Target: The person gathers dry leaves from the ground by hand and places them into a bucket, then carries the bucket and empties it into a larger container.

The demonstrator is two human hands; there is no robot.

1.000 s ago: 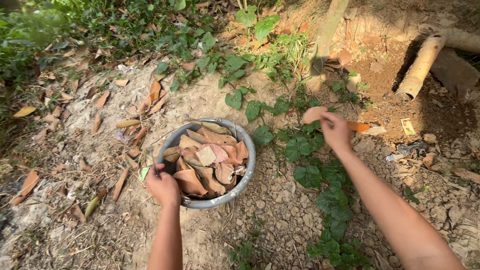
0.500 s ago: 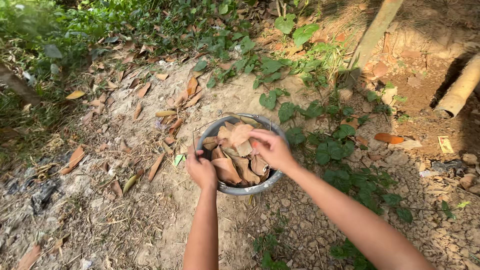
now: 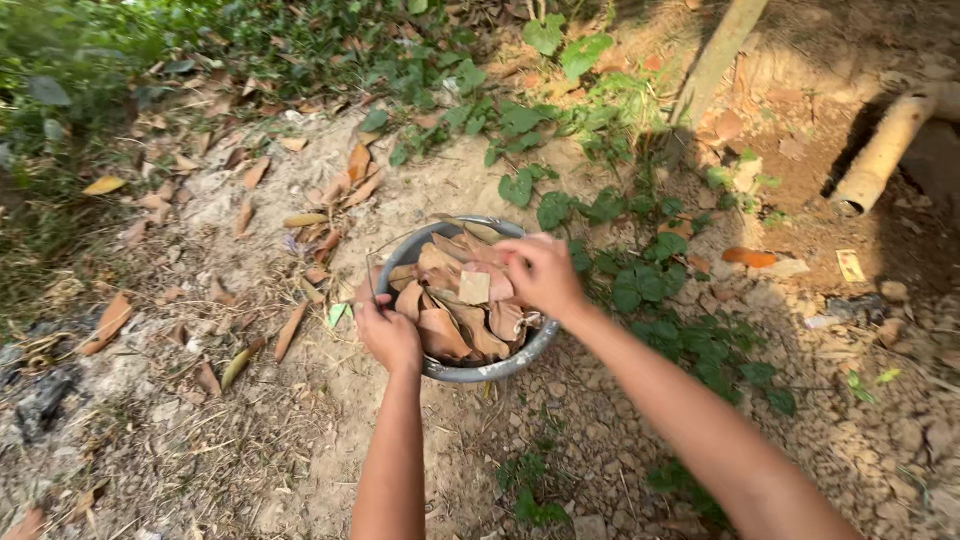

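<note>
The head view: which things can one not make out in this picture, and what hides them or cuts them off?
- Bottom of the metal bowl: covered by dry leaves.
- Right hand fingertips: turned down over the leaves, so its grip is unclear.
- Left hand fingers: curled at the bowl's rim, hidden by the hand's back.
- Pale pipe: cut off by the right edge.

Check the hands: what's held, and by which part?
Left hand grips the metal bowl by its near-left rim. Right hand rests on the dry leaves inside; a grip cannot be told.
</note>
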